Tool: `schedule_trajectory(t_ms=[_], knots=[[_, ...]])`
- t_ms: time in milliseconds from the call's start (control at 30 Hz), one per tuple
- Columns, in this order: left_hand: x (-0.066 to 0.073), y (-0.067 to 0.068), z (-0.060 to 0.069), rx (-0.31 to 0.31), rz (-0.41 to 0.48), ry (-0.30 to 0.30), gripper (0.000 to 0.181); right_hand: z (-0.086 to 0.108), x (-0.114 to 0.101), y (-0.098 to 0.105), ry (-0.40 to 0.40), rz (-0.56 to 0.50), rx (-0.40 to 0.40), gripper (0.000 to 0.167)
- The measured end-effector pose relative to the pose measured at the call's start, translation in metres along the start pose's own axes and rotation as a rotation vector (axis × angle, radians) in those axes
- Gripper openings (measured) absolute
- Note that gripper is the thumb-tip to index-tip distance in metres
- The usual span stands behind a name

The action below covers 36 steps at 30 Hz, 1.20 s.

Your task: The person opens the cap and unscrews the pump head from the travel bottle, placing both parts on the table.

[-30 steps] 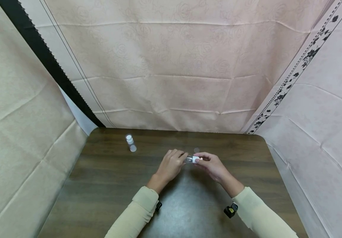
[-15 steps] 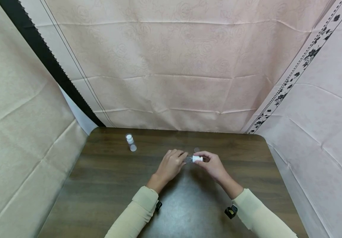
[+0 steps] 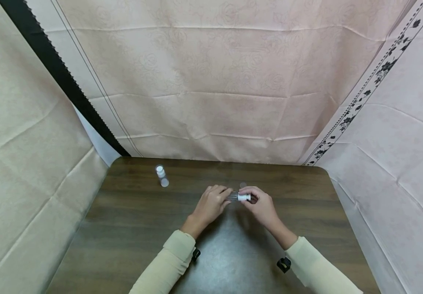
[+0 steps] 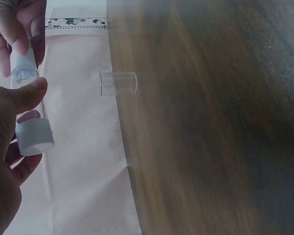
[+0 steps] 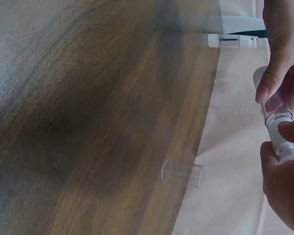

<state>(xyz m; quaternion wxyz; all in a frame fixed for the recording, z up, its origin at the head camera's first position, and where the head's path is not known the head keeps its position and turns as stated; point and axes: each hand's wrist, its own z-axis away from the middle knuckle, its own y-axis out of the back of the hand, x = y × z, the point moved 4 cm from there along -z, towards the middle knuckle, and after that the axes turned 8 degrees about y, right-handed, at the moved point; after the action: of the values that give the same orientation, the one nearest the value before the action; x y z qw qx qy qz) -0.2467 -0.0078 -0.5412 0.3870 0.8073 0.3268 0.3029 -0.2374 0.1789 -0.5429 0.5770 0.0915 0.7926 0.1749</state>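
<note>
Both hands hold one small bottle [image 3: 244, 197] lengthwise between them, above the table. My left hand [image 3: 211, 203] grips its clear body, which ends in a white base [image 4: 35, 137] seen in the left wrist view. With thumb and fingers, my right hand [image 3: 262, 206] pinches the white upper part [image 5: 278, 129] at the other end. The white part meets the clear body; whether they are fully joined I cannot tell. A clear open-ended cap [image 4: 118, 84] stands on the table just beyond the hands. Fingers hide part of the bottle.
A second bottle [image 3: 161, 175], white and clear, stands at the table's back left. The dark wooden table [image 3: 130, 228] has a back edge close beyond the hands. Pale cloth [image 3: 211, 81] hangs behind and at both sides.
My right hand has turned slightly about the bottle's white part, and its wrist and sleeve have shifted a little left and down. The left hand stays where it was.
</note>
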Motion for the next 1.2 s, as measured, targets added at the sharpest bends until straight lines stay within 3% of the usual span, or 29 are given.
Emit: schedule_trajectory(t_ms=[333,533,767,933,1067,1200], knots=[[0.001,0.002,0.000,0.002,0.007,0.012,0.041,0.004,-0.004,-0.003,0.086,0.029,0.049,0.037],[0.001,0.004,-0.001,0.028,0.007,0.001,0.040,0.005,-0.006,-0.003,0.108,-0.006,0.037,0.045],[0.001,0.004,0.000,0.018,-0.004,0.002,0.040,0.006,-0.008,0.002,0.111,-0.065,0.008,0.048],[0.001,0.003,0.000,0.009,-0.033,-0.004,0.039,0.005,-0.005,0.008,0.032,-0.044,0.006,0.044],[0.001,0.002,0.000,0.016,-0.042,-0.017,0.037,0.005,0.001,0.012,-0.086,-0.016,-0.013,0.039],[0.001,0.001,0.000,0.026,-0.052,-0.031,0.036,0.003,0.009,0.011,-0.230,-0.121,-0.065,0.043]])
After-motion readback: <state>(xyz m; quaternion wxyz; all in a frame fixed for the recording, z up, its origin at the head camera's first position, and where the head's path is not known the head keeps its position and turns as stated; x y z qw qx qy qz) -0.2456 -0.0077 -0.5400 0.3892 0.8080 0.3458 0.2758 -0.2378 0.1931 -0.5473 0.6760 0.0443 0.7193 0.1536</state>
